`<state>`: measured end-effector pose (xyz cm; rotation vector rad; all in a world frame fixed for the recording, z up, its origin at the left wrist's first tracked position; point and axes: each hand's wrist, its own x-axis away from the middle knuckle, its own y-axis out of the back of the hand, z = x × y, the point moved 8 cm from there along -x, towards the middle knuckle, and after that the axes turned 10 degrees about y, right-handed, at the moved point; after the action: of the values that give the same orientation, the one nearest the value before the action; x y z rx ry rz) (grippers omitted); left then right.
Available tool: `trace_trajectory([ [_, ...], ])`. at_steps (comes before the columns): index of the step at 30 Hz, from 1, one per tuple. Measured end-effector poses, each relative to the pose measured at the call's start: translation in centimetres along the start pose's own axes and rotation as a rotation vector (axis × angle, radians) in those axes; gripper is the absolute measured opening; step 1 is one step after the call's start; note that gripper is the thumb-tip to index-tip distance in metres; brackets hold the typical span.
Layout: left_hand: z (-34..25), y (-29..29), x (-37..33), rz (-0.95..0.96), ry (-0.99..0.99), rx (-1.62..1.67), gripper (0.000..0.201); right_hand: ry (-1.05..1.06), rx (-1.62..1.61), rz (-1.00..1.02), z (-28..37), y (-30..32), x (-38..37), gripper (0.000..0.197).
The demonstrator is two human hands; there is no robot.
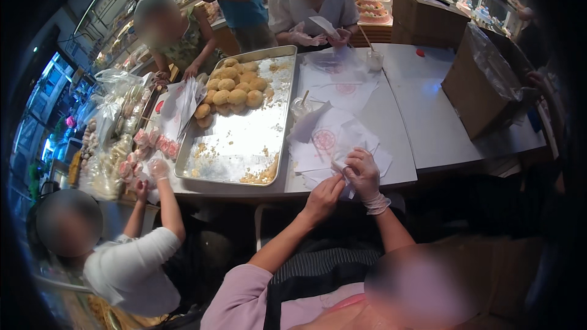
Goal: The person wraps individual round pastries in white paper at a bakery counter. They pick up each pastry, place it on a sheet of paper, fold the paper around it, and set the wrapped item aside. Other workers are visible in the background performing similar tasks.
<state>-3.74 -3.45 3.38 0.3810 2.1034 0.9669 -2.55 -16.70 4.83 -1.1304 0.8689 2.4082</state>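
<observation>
My left hand [327,196], bare, is pinched at the near edge of a loose stack of white wrapping papers [318,150] with red round prints. Close beside it, my right hand [363,173] wears a clear plastic glove, its fingers closed together. Between the two hands is a small piece of folded white paper [340,167], gripped by the fingertips of both. Left of the papers lies a large metal tray [229,151] holding a heap of round, crumb-coated buns [232,88] at its far end and scattered crumbs nearer me.
Small jars with sticks, one [299,109] by the tray and another [375,60] farther off, stand among more papers. Cardboard boxes [483,82] occupy the right side. Co-workers sit or stand left and across; one gloved hand [158,169] is near pink-wrapped items [143,140].
</observation>
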Motion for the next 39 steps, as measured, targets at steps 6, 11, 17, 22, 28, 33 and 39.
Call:
trace_trajectory([
  [6,-0.5,0.0,-3.5,0.25,-0.018,-0.074,0.024,0.07,0.006,0.011,0.0,-0.1,-0.1,0.02],
  [11,-1.3,1.5,-6.2,0.167,-0.127,0.024,0.021,0.138,-0.041,0.033,-0.1,0.0,0.0,0.021],
  [17,0.9,0.2,-6.3,0.179,-0.088,0.001,0.017,0.174,-0.13,0.234,0.0,0.1,0.3,0.026],
  [22,0.3,0.9,-7.4,0.192,-0.097,0.006,0.019,0.148,-0.121,0.211,0.2,0.3,0.5,0.025],
  [28,1.8,2.1,-6.1,-0.016,0.14,0.36,0.046,0.071,-0.054,0.048,-0.7,0.1,1.0,0.018],
  [33,4.6,-0.9,-3.7,-0.057,0.204,0.362,0.037,-0.025,-0.107,0.02,-1.1,0.1,1.1,0.012],
  [39,6.7,-1.6,-4.2,-0.141,0.404,0.645,0.01,-0.215,-0.191,-0.098,-2.4,-0.3,1.3,0.005],
])
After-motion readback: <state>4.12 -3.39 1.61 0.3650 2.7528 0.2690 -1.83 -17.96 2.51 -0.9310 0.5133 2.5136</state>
